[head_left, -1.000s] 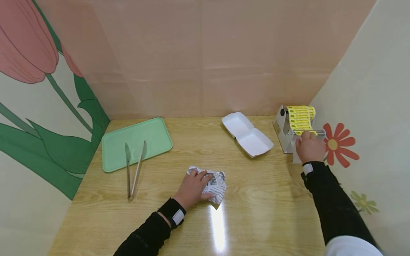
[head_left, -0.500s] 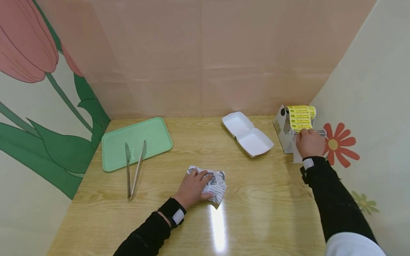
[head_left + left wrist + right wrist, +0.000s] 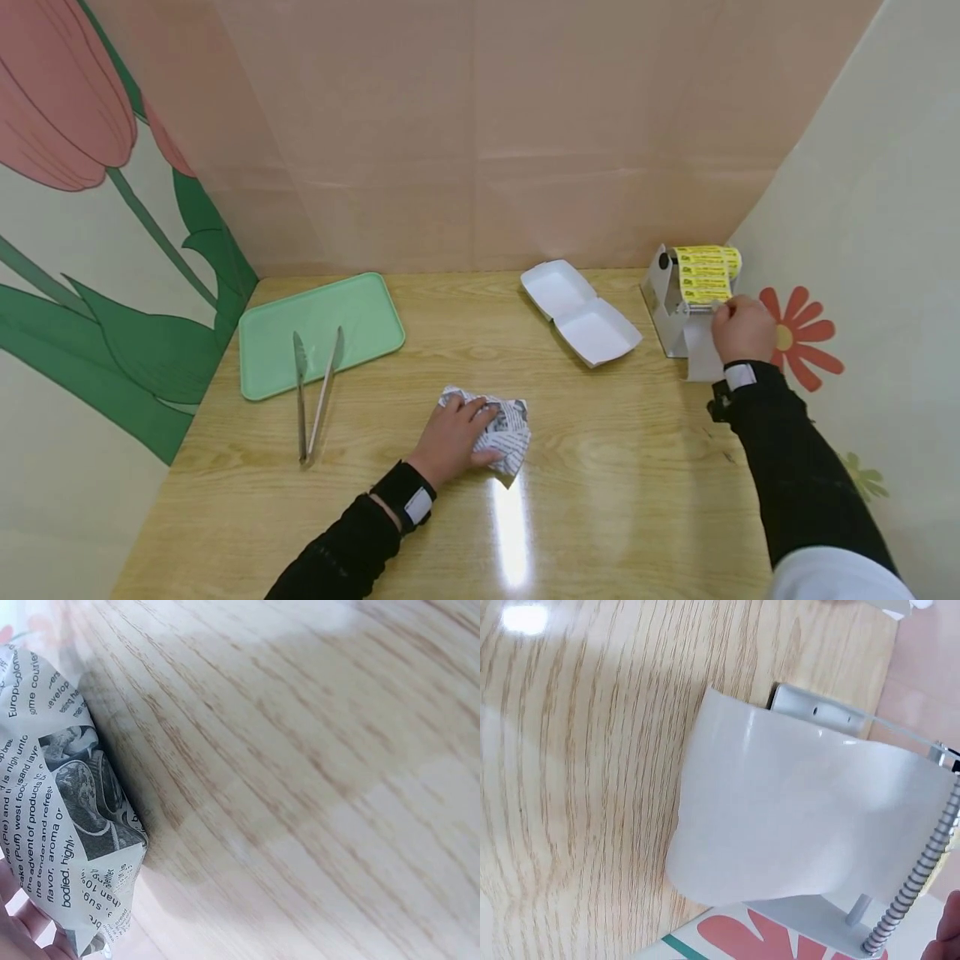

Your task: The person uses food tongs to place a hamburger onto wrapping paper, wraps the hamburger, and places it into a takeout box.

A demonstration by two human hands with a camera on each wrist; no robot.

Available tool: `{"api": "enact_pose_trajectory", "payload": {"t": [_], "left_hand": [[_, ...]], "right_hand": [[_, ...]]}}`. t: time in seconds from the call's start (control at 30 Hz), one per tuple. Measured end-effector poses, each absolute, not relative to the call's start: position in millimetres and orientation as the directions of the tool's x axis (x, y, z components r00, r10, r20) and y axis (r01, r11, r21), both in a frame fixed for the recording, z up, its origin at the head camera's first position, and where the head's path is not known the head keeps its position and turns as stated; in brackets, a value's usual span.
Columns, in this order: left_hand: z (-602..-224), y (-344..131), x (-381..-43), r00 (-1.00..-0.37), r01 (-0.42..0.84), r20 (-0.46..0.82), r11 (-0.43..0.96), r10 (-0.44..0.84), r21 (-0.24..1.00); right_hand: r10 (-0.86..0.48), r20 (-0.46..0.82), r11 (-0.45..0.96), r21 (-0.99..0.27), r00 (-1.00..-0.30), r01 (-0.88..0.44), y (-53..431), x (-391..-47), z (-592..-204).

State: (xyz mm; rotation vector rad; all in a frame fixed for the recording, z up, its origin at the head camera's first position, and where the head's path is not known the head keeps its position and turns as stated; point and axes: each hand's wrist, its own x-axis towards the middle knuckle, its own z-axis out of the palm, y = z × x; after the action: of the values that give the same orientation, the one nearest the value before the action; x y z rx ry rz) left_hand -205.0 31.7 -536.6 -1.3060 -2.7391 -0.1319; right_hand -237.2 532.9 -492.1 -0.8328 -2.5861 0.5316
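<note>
In the head view my left hand (image 3: pixel 453 437) rests on a folded newsprint-patterned paper packet (image 3: pixel 512 435), fingers spread over its left part. The left wrist view shows the packet (image 3: pixel 90 817) close up, with printed text and a dark picture. On the right, my right hand (image 3: pixel 744 329) is at the front bar of a label dispenser (image 3: pixel 662 308). Its fingers are curled at the bar, where the front end of the yellow labels (image 3: pixel 703 279) goes behind them. The hand hides what it pinches. White backing paper (image 3: pixel 780 810) hangs down from the bar.
An open white takeaway box (image 3: pixel 598 332) stands near the back wall, left of the dispenser. To the left is a green tray (image 3: pixel 273 362) with metal tongs (image 3: pixel 302 425) lying across its front edge. Walls border the wooden table (image 3: pixel 600 517) behind and at both sides.
My right hand has slid right along the dispenser bar, uncovering more of the bar and the hanging backing paper. The yellow strip seen below the bar earlier is out of sight. My left hand stays put.
</note>
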Motion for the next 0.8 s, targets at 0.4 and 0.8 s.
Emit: {"api": "enact_pose_trajectory", "payload": {"t": [0.4,0.8], "left_hand": [[-541.2,31.7,-207.1,-0.619,0.781,0.141,0.625,0.773,-0.001],[-534.6,32.2,-205.3,-0.633,0.772,0.107,0.635,0.767,0.019]], "right_hand": [[0.639,0.267,0.748,-0.433,-0.722,0.502,540.2,-231.6,-482.0],[0.68,0.252,0.71,-0.46,-0.688,0.533,551.4,-222.1,-468.1]]}}
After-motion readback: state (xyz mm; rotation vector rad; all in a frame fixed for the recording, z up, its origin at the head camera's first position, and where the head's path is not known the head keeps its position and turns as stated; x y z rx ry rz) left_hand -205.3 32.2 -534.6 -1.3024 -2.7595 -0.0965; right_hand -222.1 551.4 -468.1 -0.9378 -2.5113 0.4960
